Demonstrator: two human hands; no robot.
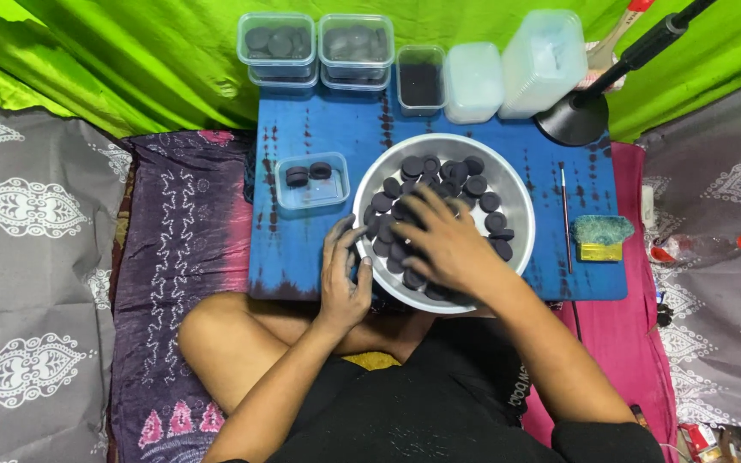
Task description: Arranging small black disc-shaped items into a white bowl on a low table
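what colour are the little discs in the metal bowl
The discs in the metal bowl are dark charcoal black, seen in the head view.

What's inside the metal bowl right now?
The metal bowl holds many flat black discs, piled loosely. The right hand lies spread over the middle, hiding the discs beneath it. The left hand is at the bowl's near-left rim.

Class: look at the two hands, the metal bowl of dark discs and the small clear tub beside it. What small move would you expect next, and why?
Probably the right hand, spread over the dark round discs in the round metal bowl, closes on one and carries it to the small clear plastic tub, which holds only a few. The left hand rests at the bowl's near rim.
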